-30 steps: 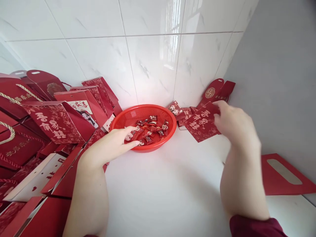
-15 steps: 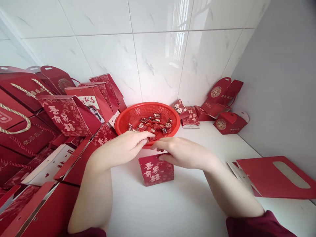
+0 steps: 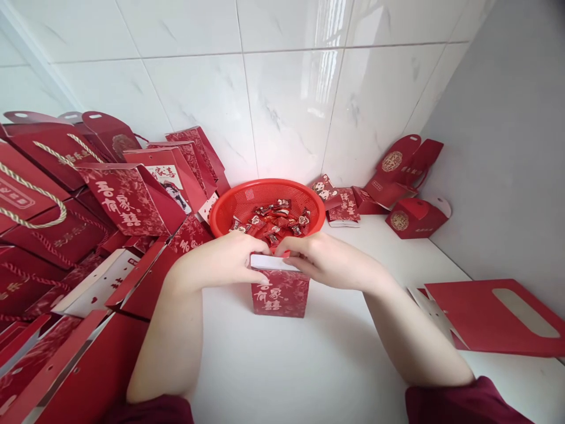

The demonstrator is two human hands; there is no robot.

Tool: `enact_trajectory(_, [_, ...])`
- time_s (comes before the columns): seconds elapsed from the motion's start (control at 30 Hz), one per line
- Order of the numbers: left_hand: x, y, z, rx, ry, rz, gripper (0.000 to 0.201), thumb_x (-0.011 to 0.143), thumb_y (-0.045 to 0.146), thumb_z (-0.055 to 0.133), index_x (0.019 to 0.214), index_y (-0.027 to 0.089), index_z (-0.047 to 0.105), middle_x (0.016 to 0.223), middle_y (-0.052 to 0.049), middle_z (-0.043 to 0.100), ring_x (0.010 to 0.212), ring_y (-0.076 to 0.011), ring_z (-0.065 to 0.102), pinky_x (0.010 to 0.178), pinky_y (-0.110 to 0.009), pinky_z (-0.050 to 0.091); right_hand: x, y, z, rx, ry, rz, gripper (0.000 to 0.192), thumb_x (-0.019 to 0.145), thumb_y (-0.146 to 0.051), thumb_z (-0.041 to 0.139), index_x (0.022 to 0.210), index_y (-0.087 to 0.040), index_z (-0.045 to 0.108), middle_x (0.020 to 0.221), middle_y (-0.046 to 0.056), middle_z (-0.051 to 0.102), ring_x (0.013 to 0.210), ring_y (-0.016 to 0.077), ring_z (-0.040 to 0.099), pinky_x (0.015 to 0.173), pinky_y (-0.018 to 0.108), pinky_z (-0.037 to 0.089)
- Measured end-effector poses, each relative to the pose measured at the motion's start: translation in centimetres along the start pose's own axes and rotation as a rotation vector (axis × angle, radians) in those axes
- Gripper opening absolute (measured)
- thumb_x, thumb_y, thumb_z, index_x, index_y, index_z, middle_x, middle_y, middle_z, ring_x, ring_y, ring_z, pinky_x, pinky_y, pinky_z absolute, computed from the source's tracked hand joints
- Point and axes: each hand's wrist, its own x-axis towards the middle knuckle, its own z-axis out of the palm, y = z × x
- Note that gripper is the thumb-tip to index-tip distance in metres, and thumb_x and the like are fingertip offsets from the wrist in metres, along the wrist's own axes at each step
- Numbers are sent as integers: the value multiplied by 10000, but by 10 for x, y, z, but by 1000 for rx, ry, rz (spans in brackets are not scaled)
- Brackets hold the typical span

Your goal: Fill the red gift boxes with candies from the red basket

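Observation:
A small red paper gift box with pale Chinese characters stands upright on the white table in front of me. Its top is open and a strip of white inside shows. My left hand grips its upper left corner, thumb on the front face and fingers behind. At the upper right, my right hand pinches the rim, its fingertips partly hidden at the opening. Just behind the box is a red plastic basket holding several wrapped candies.
Red gift boxes and bags with rope handles crowd the left side. More small boxes stand at the back right by the grey wall. A flat red folded box lies on the right of the table.
Both hands have drawn back from the basket's near edge onto the gift box. The box top now gapes, showing white inside, and the box faces me more squarely.

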Motion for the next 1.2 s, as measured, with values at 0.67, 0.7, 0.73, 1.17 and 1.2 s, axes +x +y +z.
enact_trajectory(0.67, [11, -11, 5, -78, 80, 25, 209, 881, 404, 542, 945, 241, 656, 846, 6, 651, 736, -163, 599, 615, -257, 386, 1, 4, 4, -12, 10, 108, 182, 955, -148, 431, 1007, -217, 591, 683, -29, 575, 542, 105, 443, 534, 233, 321])
enact_trajectory(0.7, [11, -9, 4, -62, 123, 53, 202, 863, 375, 575, 1005, 258, 657, 909, 7, 658, 782, -163, 608, 639, -251, 398, 1, 4, 4, -10, 8, 109, 165, 952, -153, 438, 1000, -213, 585, 686, -28, 574, 546, 106, 443, 534, 233, 316])
enact_trajectory(0.73, [10, -8, 3, -38, 161, 78, 206, 848, 348, 598, 1028, 267, 660, 949, 7, 656, 811, -162, 610, 653, -247, 404, 1, 4, 4, -9, 4, 106, 153, 950, -156, 445, 976, -208, 586, 691, -24, 577, 553, 107, 447, 538, 235, 315])
enact_trajectory(1.17, [19, 6, 20, 164, 90, 173, 275, 811, 218, 538, 538, 186, 532, 496, 21, 504, 473, -122, 437, 497, -290, 265, 4, -2, 8, -138, -150, 29, 187, 889, -48, 473, 861, -155, 624, 780, 50, 632, 640, 131, 489, 602, 273, 307])
enact_trajectory(1.2, [18, 7, 20, 185, 98, 182, 280, 816, 223, 531, 539, 185, 524, 500, 19, 504, 475, -123, 440, 502, -294, 261, 4, -2, 7, -128, -132, 21, 189, 892, -49, 469, 873, -161, 620, 777, 43, 630, 637, 129, 489, 599, 270, 310])
